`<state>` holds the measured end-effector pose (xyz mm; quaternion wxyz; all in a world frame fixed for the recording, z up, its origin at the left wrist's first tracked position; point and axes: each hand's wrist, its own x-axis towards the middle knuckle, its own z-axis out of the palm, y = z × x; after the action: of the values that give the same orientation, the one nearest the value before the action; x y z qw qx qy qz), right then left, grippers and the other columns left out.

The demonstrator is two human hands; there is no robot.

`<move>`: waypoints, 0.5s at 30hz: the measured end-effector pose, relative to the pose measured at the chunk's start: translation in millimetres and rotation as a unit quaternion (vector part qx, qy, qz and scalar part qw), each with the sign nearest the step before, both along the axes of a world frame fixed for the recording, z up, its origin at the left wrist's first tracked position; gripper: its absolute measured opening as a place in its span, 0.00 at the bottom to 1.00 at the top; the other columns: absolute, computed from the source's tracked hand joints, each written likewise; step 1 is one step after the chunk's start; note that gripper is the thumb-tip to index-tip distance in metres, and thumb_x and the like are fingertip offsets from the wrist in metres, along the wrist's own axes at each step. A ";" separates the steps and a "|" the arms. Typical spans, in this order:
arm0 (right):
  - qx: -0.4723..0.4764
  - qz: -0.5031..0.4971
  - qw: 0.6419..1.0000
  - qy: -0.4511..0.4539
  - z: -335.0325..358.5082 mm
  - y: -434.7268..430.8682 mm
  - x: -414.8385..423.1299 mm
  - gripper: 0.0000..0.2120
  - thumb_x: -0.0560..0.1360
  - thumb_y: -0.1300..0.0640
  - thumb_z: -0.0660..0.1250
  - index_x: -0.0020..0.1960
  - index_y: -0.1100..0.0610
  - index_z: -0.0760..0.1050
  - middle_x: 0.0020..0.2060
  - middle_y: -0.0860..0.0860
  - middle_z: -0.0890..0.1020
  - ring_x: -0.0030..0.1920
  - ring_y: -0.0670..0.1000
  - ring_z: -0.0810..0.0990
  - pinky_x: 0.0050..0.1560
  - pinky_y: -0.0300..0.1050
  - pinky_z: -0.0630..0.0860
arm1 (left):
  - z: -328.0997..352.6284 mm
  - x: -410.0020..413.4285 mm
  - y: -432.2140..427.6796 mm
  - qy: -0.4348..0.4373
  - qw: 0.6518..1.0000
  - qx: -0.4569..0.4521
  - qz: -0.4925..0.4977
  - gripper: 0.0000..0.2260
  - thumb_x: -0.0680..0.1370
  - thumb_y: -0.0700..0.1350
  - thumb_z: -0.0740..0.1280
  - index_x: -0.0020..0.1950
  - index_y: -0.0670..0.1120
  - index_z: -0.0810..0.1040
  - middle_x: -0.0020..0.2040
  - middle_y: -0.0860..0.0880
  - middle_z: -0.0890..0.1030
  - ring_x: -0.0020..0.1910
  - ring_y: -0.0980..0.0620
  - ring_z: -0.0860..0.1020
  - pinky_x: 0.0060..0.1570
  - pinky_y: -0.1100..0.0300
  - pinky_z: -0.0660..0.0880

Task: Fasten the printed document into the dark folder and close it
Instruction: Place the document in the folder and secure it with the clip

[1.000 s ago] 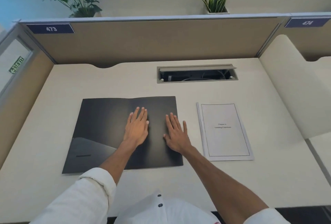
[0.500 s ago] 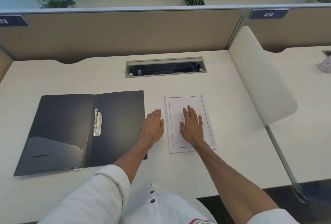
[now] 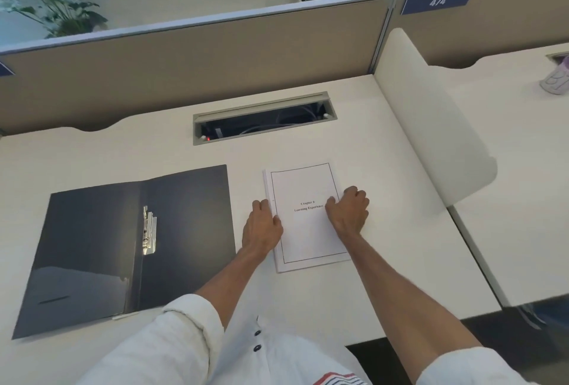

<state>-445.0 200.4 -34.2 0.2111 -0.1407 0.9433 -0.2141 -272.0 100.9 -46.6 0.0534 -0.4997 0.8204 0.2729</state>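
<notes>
The white desk (image 3: 354, 125) carries everything, with a cable slot (image 3: 264, 118) set into it on the far side. On the left lies the dark folder (image 3: 92, 249), open flat, both covers down; it looks like thin stiff card or plastic, glossy and probably a little slippery. Just right of it, apart by a narrow strip of desk, sits the printed document (image 3: 304, 230), a thin stack of white sheets, its title page up. It is likely light and floppy, loose sheets that could fan out or slide on the smooth desk, so it is best taken by both long edges at once and kept square.

That is how the hands sit. The left hand (image 3: 261, 227) rests at the stack's left edge, fingers curled down against it; the right hand (image 3: 349, 212) is at the right edge, fingers bent under toward the paper. Both appear to be closing on the edges, but I cannot tell whether the stack is gripped or lifted yet.

Smallest is the metal clip (image 3: 149, 230) at the folder's spine, shiny and rigid, where the stack's left margin would have to go
</notes>
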 end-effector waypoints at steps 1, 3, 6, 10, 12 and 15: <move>-0.009 -0.011 1.000 -0.013 0.0 -2.4 -1.6 0.21 0.83 0.54 0.68 0.71 0.65 0.73 0.70 0.60 0.75 0.73 0.64 0.73 0.70 0.58 0.76 | -0.5 -0.4 1.3 -0.001 1.000 -0.001 -0.002 0.13 0.87 0.43 0.61 0.69 0.38 0.72 0.66 0.40 0.73 0.56 0.35 0.80 0.53 0.44 0.77; -0.025 -0.032 0.998 -0.042 0.0 -6.3 -3.9 0.22 0.83 0.55 0.69 0.72 0.66 0.72 0.71 0.61 0.75 0.74 0.64 0.73 0.71 0.58 0.76 | -1.6 0.0 3.4 -0.001 1.000 -0.005 -0.006 0.13 0.87 0.43 0.61 0.69 0.38 0.72 0.65 0.41 0.73 0.56 0.36 0.80 0.54 0.43 0.79; -0.043 -0.060 0.994 -0.079 -1.2 -8.3 -9.1 0.22 0.81 0.60 0.69 0.73 0.65 0.73 0.73 0.61 0.74 0.75 0.65 0.72 0.72 0.57 0.74 | -3.4 1.2 4.1 -0.002 1.000 -0.010 -0.007 0.13 0.87 0.42 0.61 0.69 0.38 0.72 0.64 0.40 0.73 0.53 0.37 0.79 0.52 0.44 0.79; -0.068 -0.072 0.988 -0.117 -1.2 -4.5 -20.2 0.08 0.79 0.64 0.68 0.57 0.60 0.78 0.67 0.62 0.77 0.66 0.63 0.75 0.58 0.51 0.74 | -5.0 2.4 3.9 -0.004 1.000 -0.016 -0.012 0.13 0.87 0.42 0.61 0.69 0.38 0.72 0.64 0.40 0.73 0.51 0.38 0.78 0.52 0.44 0.77; -0.082 -0.065 0.988 -0.117 0.3 -0.2 -22.1 0.07 0.78 0.64 0.68 0.56 0.59 0.78 0.62 0.61 0.77 0.59 0.61 0.75 0.54 0.51 0.75 | -5.3 2.7 4.6 -0.011 0.999 -0.021 -0.025 0.14 0.87 0.42 0.60 0.71 0.38 0.72 0.65 0.40 0.72 0.56 0.37 0.80 0.55 0.43 0.79; -0.095 -0.047 0.989 -0.100 6.0 7.7 -16.8 0.20 0.79 0.65 0.68 0.71 0.60 0.79 0.68 0.59 0.79 0.68 0.62 0.79 0.68 0.58 0.80 | -6.3 2.5 5.8 -0.022 0.998 -0.029 -0.043 0.21 0.88 0.43 0.59 0.80 0.37 0.67 0.69 0.40 0.71 0.60 0.37 0.80 0.59 0.43 0.80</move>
<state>-461.8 208.1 -28.3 0.2798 -0.0936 0.8984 -0.3253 -269.6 106.7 -52.8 0.0682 -0.4712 0.8474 0.2352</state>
